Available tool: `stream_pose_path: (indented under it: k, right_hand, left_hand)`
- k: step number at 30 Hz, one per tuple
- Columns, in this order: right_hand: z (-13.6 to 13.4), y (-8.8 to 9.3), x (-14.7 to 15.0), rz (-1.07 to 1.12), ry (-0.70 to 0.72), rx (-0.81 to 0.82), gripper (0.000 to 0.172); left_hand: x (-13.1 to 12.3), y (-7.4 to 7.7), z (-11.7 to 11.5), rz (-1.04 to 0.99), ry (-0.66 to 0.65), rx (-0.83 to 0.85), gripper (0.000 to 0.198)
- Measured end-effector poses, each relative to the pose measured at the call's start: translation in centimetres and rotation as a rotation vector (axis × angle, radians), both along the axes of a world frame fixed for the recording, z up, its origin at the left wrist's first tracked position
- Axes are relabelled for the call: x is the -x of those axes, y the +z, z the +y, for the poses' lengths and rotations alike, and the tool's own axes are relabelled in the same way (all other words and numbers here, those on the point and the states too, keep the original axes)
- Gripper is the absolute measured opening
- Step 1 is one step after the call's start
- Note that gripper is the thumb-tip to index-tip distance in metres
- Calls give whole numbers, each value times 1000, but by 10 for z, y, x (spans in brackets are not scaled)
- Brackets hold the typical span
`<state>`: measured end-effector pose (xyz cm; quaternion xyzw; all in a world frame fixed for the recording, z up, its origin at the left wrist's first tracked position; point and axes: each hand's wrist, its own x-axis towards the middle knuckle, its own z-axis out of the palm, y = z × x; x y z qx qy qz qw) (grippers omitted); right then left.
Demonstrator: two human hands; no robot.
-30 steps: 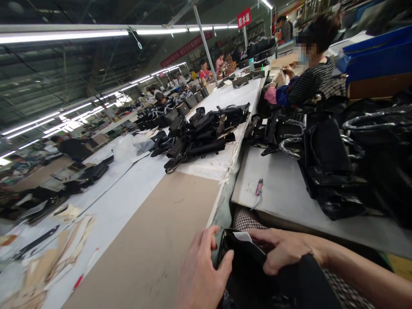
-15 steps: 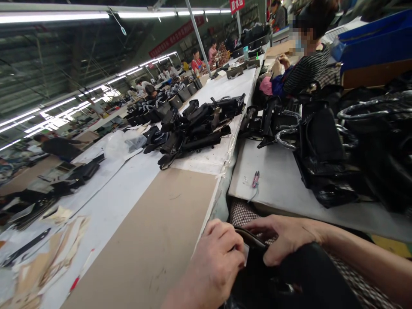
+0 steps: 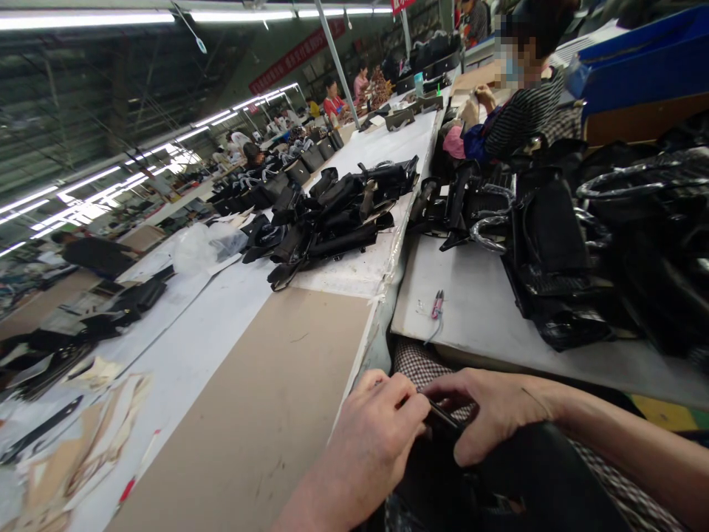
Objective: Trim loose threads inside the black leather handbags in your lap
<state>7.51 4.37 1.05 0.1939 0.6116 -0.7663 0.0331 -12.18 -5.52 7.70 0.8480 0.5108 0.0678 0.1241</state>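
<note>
A black leather-like bag (image 3: 537, 473) lies across the lap, at the bottom of the view. My left hand (image 3: 382, 425) is closed on the bag's upper edge, its fingers bent into a pinch. My right hand (image 3: 484, 406) grips the same edge a little further right, with the thumb on the near face and the fingers behind it. Between the two hands a short dark stretch of the rim shows. What lies under the left fingertips is hidden. Part of the bag runs out of the frame.
Black bag pieces (image 3: 337, 214) are heaped on the long table ahead. More black bags with wrapped handles (image 3: 554, 236) crowd the right-hand table, near pink-handled thread snips (image 3: 437, 304). A tan board (image 3: 249, 391) covers the near tabletop. A co-worker (image 3: 521, 103) sits at upper right.
My left hand has shifted slightly right and turned over the bag's edge. A small white piece that showed by its fingers is now out of sight. The right hand keeps its grip.
</note>
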Motion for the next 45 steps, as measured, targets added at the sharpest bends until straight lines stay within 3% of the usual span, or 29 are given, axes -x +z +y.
stream_pose_path:
  k: [8,14,18,20,22,24,26,28,29,32,34,38,41,45]
  right_hand:
    - [0,-1,-2,-4,-15,51,68]
    - [3,-1,-9,77,-21,138,61]
    - [23,15,-29,58,-197,113,48]
    - [30,33,-43,39,-364,-34,48]
    - [25,54,-53,-20,-506,-321,45]
    - [3,71,-55,-97,-563,-769,37]
    - [-31,78,-48,-39,-620,-1266,33]
    - [-65,74,-33,-1,-641,-1393,34]
    - [-78,68,-24,20,-684,-1556,37]
    - [-96,39,-3,-142,-633,-1818,38]
    - [-93,17,3,-215,-621,-1790,36]
    - [-82,-18,-2,-163,-691,-1387,26]
    - [-79,-27,-7,-92,-700,-1214,23]
    - [-78,-25,-6,-41,-685,-1121,21]
  left_hand:
    - [-2,0,4,70,-38,-75,21]
    - [-2,7,9,-44,-58,-46,15]
    - [-1,9,11,-84,-61,16,15]
    - [-1,7,11,-82,-47,20,15]
    - [-2,2,11,-84,-21,11,13]
    - [-2,-2,12,-102,-3,11,12]
    - [-3,-6,15,-123,1,10,12]
    - [-4,-7,18,-134,-15,-10,12]
    - [-4,-8,20,-136,-27,-28,12]
    - [-5,-7,24,-136,-73,-55,9]
    - [-4,-7,25,-142,-91,-51,8]
    - [-3,-9,26,-191,-79,-43,11]
    - [-4,-11,27,-201,-69,-51,12]
    - [-5,-14,27,-213,-52,-66,12]
